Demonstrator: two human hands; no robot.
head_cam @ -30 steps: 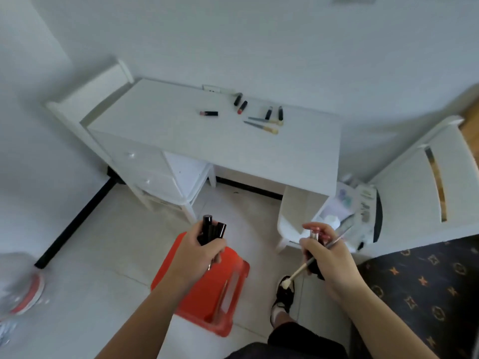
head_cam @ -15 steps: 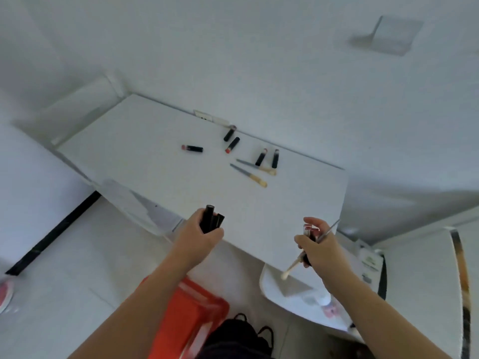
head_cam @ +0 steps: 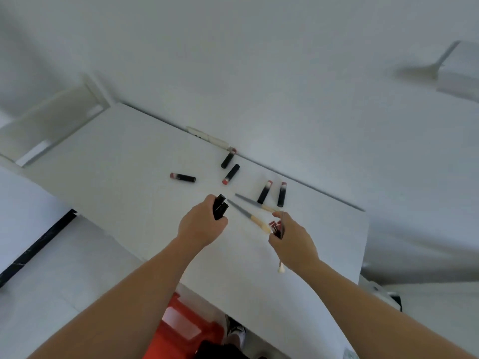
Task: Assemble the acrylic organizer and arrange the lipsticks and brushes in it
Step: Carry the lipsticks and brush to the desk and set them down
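The left hand (head_cam: 201, 225) gripped black lipsticks (head_cam: 219, 209); the right hand (head_cam: 291, 240) clutched red-tipped lipsticks (head_cam: 275, 227) and a brush (head_cam: 281, 266). Beyond the fingers, 2 brushes (head_cam: 247, 216) and 5 lipsticks (head_cam: 230, 174) lay on the table (head_cam: 116, 164).

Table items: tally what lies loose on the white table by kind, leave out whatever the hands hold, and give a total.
Lipsticks lying on the table: 5
Brushes lying on the table: 2
Total: 7
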